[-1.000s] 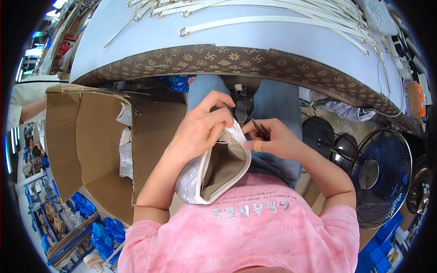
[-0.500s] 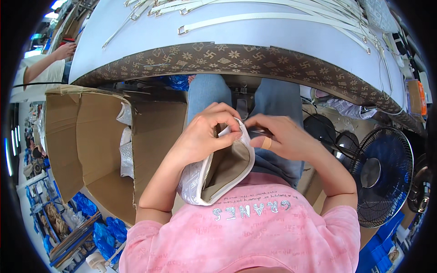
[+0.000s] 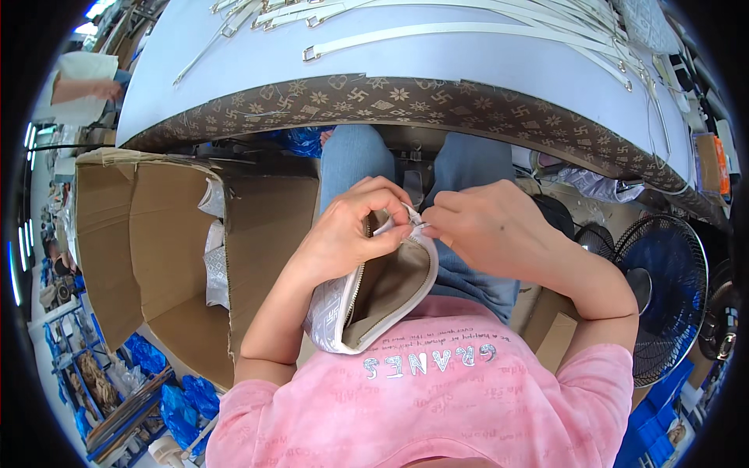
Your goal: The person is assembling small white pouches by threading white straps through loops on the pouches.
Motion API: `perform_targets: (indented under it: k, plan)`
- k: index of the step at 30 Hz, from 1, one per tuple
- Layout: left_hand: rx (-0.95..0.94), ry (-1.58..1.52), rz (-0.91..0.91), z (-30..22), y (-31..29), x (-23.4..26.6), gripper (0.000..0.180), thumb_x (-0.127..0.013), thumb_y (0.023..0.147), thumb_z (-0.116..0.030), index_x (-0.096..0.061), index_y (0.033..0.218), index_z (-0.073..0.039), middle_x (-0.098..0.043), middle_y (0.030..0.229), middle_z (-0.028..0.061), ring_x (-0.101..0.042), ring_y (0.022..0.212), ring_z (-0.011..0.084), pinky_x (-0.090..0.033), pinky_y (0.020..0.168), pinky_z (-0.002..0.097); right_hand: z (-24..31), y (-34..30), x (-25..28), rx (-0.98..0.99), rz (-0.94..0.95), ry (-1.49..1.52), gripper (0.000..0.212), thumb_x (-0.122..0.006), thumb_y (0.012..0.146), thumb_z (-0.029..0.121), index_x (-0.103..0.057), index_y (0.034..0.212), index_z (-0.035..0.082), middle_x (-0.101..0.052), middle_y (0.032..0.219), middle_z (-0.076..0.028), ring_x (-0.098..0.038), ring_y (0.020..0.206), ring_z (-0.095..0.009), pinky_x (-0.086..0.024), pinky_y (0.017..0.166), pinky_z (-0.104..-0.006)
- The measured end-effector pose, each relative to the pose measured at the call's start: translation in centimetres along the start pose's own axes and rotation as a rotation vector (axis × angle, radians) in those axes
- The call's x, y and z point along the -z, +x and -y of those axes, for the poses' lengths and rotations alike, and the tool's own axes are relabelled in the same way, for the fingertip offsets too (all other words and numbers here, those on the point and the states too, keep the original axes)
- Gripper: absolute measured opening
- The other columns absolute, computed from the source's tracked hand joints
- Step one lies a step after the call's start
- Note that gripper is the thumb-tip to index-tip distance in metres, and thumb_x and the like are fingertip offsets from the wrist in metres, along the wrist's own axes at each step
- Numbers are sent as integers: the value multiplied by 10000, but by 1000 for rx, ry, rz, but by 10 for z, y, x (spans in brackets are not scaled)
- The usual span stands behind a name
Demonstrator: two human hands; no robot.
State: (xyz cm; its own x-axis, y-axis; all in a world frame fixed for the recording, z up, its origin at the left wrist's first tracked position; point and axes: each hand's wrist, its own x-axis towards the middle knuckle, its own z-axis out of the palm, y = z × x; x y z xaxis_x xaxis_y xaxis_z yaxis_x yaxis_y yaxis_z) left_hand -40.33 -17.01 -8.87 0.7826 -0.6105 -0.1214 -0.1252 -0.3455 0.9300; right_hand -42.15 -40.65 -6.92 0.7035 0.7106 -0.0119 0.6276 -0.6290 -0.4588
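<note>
Pouch (image 3: pixel 374 300), pale with a tan lining, lies open on the lap against the pink shirt (image 3: pixel 437 390); left hand (image 3: pixel 351 226) has its fingers clenched on the top corner; right hand (image 3: pixel 488 230) pinches the small fitting there, fingers closed; advisable to keep the corner taut and steady; cardboard box (image 3: pixel 156 257) crowds the left, fan (image 3: pixel 663 288) the right; bench (image 3: pixel 437 70) edge overhangs beyond.

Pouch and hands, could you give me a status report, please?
Left hand grips pouch rim. Right hand pinches its zipper end. Pouch open over lap. Nothing in the way.
</note>
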Motion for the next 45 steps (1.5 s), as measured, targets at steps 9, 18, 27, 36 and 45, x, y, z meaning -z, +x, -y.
perform_targets:
  k: [9,18,27,36,45]
  plan:
    - [-250,277,-106,7,-2,4,95,-718,859,-52,-650,895,4,-656,1042,113,-636,791,220,-508,706,320,10,-6,-47,-344,-193,958,131,-708,884,67,-648,988,14,-633,829,-12,-531,643,-60,-408,555,-254]
    - [-201,314,-125,-11,-3,1,218,-786,759,-20,-570,785,-26,-634,1047,102,-623,876,260,-505,715,364,5,-7,-52,-422,-110,1306,139,-691,907,76,-655,1008,-12,-637,866,10,-528,798,-53,-454,716,-249]
    - [-428,474,-164,-14,-6,0,223,-817,696,-62,-597,732,-64,-649,866,37,-595,878,227,-440,735,353,3,-6,-24,-211,-142,530,264,-709,894,223,-648,1063,29,-619,828,-53,-623,734,-148,-469,633,-272]
    - [-415,448,-171,-15,-6,-4,218,-820,689,-80,-604,717,-66,-649,805,23,-601,842,221,-413,721,340,13,-1,10,111,-77,-283,273,-662,835,160,-669,1078,38,-554,804,-22,-607,702,-166,-492,604,-315]
    - [-389,408,-208,-13,-6,1,199,-802,701,-39,-612,760,-55,-652,822,32,-601,855,232,-443,745,351,10,8,5,86,-24,-133,239,-653,857,205,-667,1026,37,-606,818,-44,-637,694,-174,-516,626,-333]
